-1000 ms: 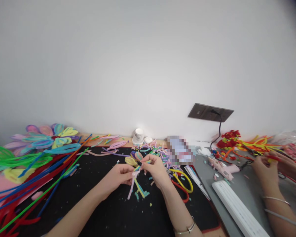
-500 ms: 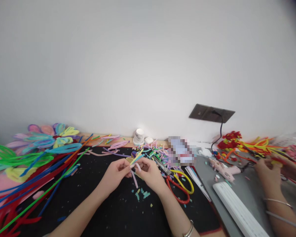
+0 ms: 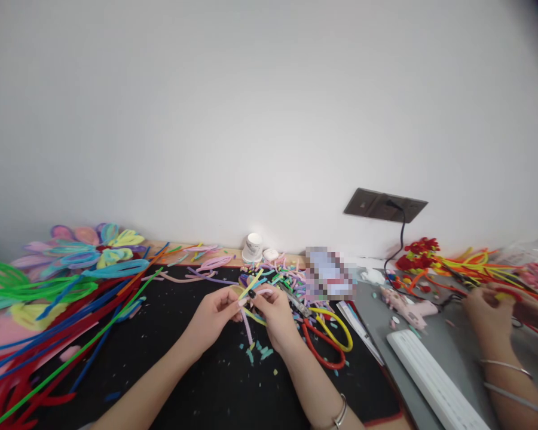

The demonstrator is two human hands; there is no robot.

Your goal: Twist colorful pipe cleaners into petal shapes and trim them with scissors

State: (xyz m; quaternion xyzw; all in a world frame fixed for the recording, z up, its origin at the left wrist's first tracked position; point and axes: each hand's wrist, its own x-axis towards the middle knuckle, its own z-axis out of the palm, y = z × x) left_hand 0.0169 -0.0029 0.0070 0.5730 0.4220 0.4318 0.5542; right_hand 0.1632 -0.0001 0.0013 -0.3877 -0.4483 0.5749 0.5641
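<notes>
Fuzzy pipe cleaners in yellow (image 3: 252, 283) and light purple (image 3: 247, 325) cross between my two hands, over the black mat (image 3: 179, 364). My left hand (image 3: 221, 310) pinches them where they meet, thumb and forefinger together. Close against it, my right hand (image 3: 269, 307) has its fingers bent around the same bundle, with a dark thumbnail showing. The purple piece hangs down below the fingers, and the yellow one points up and to the right. A yellow loop is partly hidden behind the fingers. Teal snippets (image 3: 264, 352) lie just below my hands.
Scissors with red and yellow handles (image 3: 325, 360), cut pieces, a paper cup (image 3: 253, 248) and a blurred phone (image 3: 330, 273) lie nearby. Pipe cleaners (image 3: 40, 322) fill the left. At right are a glue gun (image 3: 407, 306), a white power strip (image 3: 433, 376) and another person's hands (image 3: 493, 316).
My right hand has shifted slightly and its thumb has turned, showing the dark nail. The purple piece hangs more visibly below. The other person's hands have moved slightly.
</notes>
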